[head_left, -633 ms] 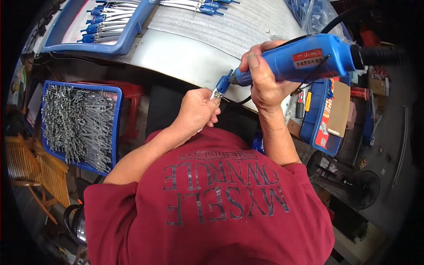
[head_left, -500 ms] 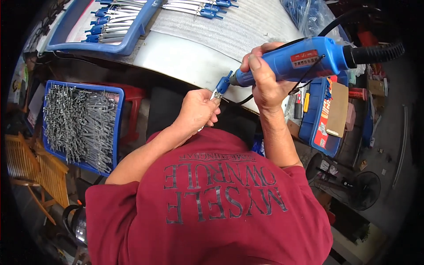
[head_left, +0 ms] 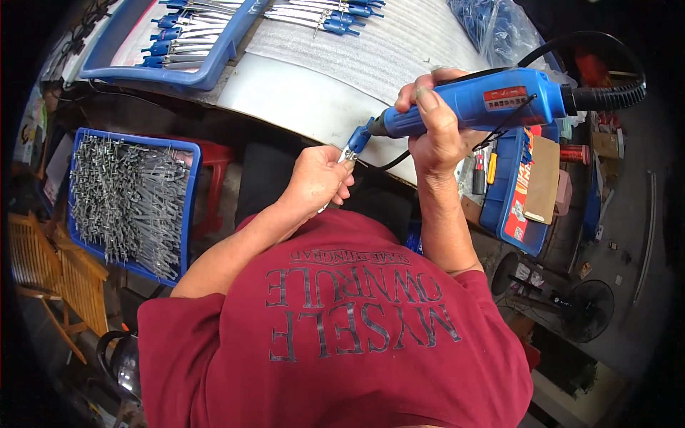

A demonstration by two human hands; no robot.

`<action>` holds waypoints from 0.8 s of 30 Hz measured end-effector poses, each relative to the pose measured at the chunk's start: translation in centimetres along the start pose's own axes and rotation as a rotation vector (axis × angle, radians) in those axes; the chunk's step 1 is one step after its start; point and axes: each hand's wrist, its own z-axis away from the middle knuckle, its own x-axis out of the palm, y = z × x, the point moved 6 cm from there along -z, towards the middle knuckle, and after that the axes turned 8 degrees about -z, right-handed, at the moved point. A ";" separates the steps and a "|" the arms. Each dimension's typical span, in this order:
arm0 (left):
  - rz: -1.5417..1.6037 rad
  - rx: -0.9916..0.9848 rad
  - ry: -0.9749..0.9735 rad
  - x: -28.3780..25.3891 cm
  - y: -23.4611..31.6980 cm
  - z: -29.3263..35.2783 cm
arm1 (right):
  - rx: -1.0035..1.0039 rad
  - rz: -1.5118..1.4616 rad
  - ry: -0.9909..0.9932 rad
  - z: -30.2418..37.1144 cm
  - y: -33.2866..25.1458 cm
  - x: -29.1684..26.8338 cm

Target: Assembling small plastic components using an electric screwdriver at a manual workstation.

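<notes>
My right hand (head_left: 439, 135) is wrapped round a blue electric screwdriver (head_left: 474, 102) with a black nose and a black cable at its rear. The tool's tip meets the end of a blue plastic piece (head_left: 359, 138) on a thin silvery metal strip (head_left: 347, 155); the exact contact is too small to make out. Between thumb and fingers, my left hand (head_left: 319, 180) pinches that strip just below the blue piece, over the near edge of the white worktable (head_left: 285, 96). Part of the strip is hidden inside my left hand.
A blue tray (head_left: 214, 71) and the foam sheet (head_left: 407, 43) hold similar blue-ended strips. At left, a blue crate (head_left: 189, 207) of metal parts rests on a red stool (head_left: 217, 167). A blue bin (head_left: 499, 192), screwdrivers (head_left: 492, 168) and a black fan (head_left: 586, 310) are at right.
The electric screwdriver's rear has shifted slightly right and down, and its cable now curls in a tighter loop. My left hand keeps the strip in nearly the same place.
</notes>
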 end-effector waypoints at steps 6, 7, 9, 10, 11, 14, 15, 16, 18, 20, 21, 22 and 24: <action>0.006 -0.013 0.000 0.0 -0.1 0.0 | 0.017 -0.009 0.023 0.1 0.2 -0.3; 0.001 -0.015 0.005 -0.1 -0.1 0.0 | 0.006 -0.010 0.032 0.1 0.1 -0.3; 0.015 -0.006 0.006 -0.1 -0.2 -0.1 | -0.010 -0.035 0.035 0.2 0.1 -0.3; 0.028 0.004 0.006 -0.1 -0.1 -0.1 | -0.027 -0.059 0.040 0.2 0.0 -0.3; 0.028 0.003 0.007 -0.1 -0.2 -0.1 | -0.026 -0.060 0.040 0.2 0.0 -0.4; 0.025 0.002 0.014 -0.1 -0.2 -0.1 | -0.020 -0.047 0.044 0.2 0.0 -0.3; 0.031 0.005 0.012 -0.1 -0.2 -0.1 | -0.020 -0.032 0.043 0.2 0.0 -0.2; 0.037 0.008 0.008 0.0 -0.2 -0.1 | -0.022 -0.016 0.044 0.2 0.0 -0.2; 0.037 0.003 0.009 0.0 -0.2 -0.1 | 0.008 0.011 0.029 0.2 0.2 -0.3; 0.038 -0.003 0.012 0.0 -0.3 -0.1 | 0.022 -0.006 0.026 0.1 0.7 -0.1; 0.044 -0.009 0.013 0.0 -0.3 -0.1 | 0.024 -0.005 0.028 0.1 0.9 -0.3; 0.049 -0.017 0.013 0.1 -0.3 0.0 | -0.030 0.112 -0.049 0.2 0.9 -0.1; 0.056 -0.022 0.010 0.0 0.0 0.1 | -0.343 0.601 -0.342 0.2 0.1 1.3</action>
